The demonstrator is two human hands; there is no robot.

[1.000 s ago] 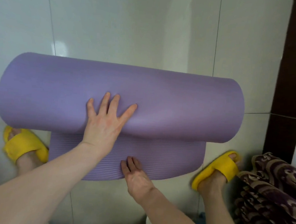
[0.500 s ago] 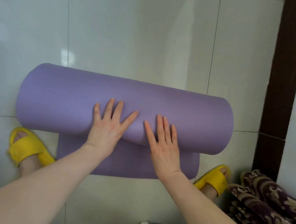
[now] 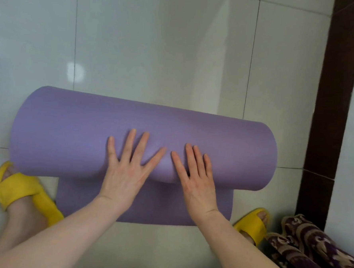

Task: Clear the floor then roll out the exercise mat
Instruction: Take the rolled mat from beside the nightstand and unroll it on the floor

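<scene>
A thick purple exercise mat [image 3: 68, 135] lies mostly rolled up on the pale tiled floor [image 3: 156, 49]. A short flat strip of it is spread out toward me, below the roll. My left hand [image 3: 128, 170] presses flat on the near side of the roll with its fingers spread. Beside it, my right hand [image 3: 196, 176] lies flat on the roll too, fingers apart. The foam dents between the two hands. Neither hand grips anything.
My feet in yellow slippers stand either side of the flat strip, the left slipper [image 3: 21, 192] and the right slipper [image 3: 253, 223]. A dark patterned fabric bundle [image 3: 309, 251] sits at the lower right. A dark brown post [image 3: 335, 102] runs up the right side.
My right hand left the flat end of the mat and came up onto the roll beside my left hand. The roll has moved a little away from me, showing more flat mat.
</scene>
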